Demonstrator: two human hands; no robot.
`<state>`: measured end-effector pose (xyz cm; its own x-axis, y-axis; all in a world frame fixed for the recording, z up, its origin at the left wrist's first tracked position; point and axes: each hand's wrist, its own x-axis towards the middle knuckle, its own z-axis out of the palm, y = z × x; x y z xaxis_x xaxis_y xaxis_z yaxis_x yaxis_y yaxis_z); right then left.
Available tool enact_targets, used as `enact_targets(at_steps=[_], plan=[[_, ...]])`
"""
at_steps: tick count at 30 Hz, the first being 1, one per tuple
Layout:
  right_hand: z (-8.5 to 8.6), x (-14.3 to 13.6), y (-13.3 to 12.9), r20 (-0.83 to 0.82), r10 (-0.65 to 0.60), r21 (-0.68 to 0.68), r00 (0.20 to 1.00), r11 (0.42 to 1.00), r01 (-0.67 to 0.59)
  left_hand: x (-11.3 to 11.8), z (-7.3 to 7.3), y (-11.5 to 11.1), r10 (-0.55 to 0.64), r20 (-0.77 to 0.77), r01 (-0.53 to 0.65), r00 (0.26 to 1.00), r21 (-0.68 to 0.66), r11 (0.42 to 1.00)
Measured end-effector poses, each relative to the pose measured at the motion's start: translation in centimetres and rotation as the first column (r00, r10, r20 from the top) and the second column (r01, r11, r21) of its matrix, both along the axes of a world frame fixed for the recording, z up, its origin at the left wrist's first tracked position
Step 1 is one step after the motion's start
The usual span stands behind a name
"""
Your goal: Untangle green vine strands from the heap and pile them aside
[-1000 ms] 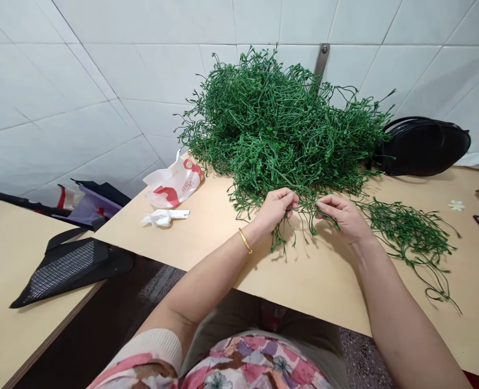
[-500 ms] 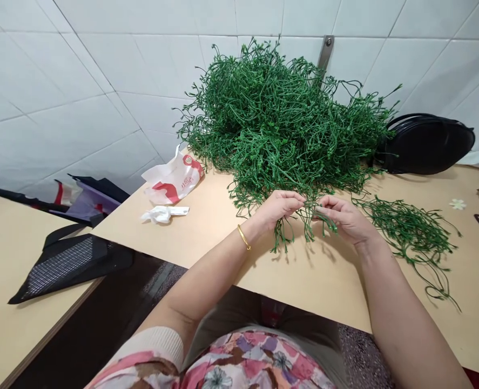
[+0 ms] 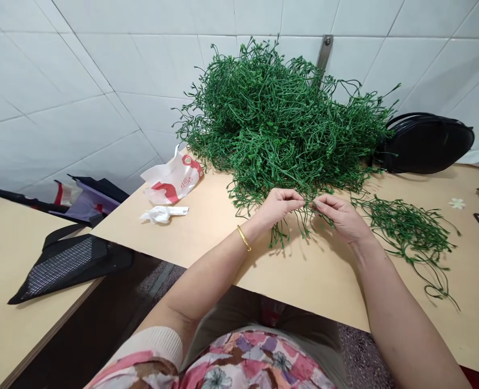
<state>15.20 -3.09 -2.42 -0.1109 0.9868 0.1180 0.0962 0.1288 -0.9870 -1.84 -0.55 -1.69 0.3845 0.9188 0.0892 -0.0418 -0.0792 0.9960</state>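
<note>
A large tangled heap of green artificial plant stems (image 3: 280, 119) with small budded tips stands against the wall. In front of it, my left hand (image 3: 277, 208), with a gold bangle at the wrist, pinches thin green stems (image 3: 280, 235) that dangle below the fingers. My right hand (image 3: 338, 216) is also closed, thumb against fingers, on stems close to the left fingertips. The exact spot between the fingertips is too small to make out. To the right of my right hand lies a smaller, flatter pile of green stems (image 3: 413, 227).
Left on the wooden table (image 3: 231, 254) are a white-and-red plastic bag (image 3: 172, 181) and a crumpled white tissue (image 3: 160, 214). A black round bag (image 3: 429, 143) and a pale flower piece (image 3: 457, 203) sit at the right. A black mesh item (image 3: 65, 265) lies on the neighbouring table.
My right hand's fingertips have moved slightly left and up, closer to my left hand's. The stems hanging between the hands have shifted; the piles stay put.
</note>
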Motion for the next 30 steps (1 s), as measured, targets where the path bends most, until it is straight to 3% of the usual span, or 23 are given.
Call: enact_targets(at_steps=[3,6,9,11,13,15,17,21,30], plan=[[-0.3,-0.6,0.4,0.010,-0.108,0.058,0.994,0.993,0.107,0.4,-0.1,-0.2,0.001,-0.004,-0.001,1.000,-0.010,1.000],[-0.7,-0.3,1.3,-0.076,-0.253,-0.051,0.964,0.967,0.250,0.9,-0.2,-0.6,0.007,0.014,-0.007,1.000,-0.008,1.000],[-1.1,1.4,2.2,-0.172,-0.536,-0.199,0.826,0.840,0.504,0.9,-0.1,-0.8,0.012,0.045,-0.010,0.999,-0.030,1.000],[-1.1,2.4,2.5,-0.215,-0.628,-0.230,0.748,0.777,0.586,0.9,-0.2,-0.8,0.021,0.060,-0.016,0.998,-0.078,0.997],[-0.9,2.5,2.3,-0.231,-0.545,-0.196,0.806,0.837,0.510,0.8,-0.3,-0.6,0.044,0.063,-0.036,0.997,-0.125,0.992],[-0.5,1.7,1.8,-0.226,-0.366,-0.139,0.903,0.930,0.342,0.7,-0.3,-0.3,0.054,0.063,-0.045,0.997,-0.141,0.989],[0.0,0.6,1.2,-0.200,-0.193,-0.114,0.961,0.978,0.173,0.7,-0.4,-0.2,0.067,0.075,-0.057,0.995,-0.126,0.990],[0.4,-0.7,0.4,-0.159,-0.059,-0.197,0.986,0.980,0.027,0.6,-0.3,-0.2,0.073,0.109,-0.062,0.991,-0.107,0.992],[-0.5,-0.1,0.6,-0.009,-0.021,-0.110,1.000,0.994,0.019,0.8,-0.6,-0.4,0.011,0.093,0.001,0.996,-0.131,0.991]])
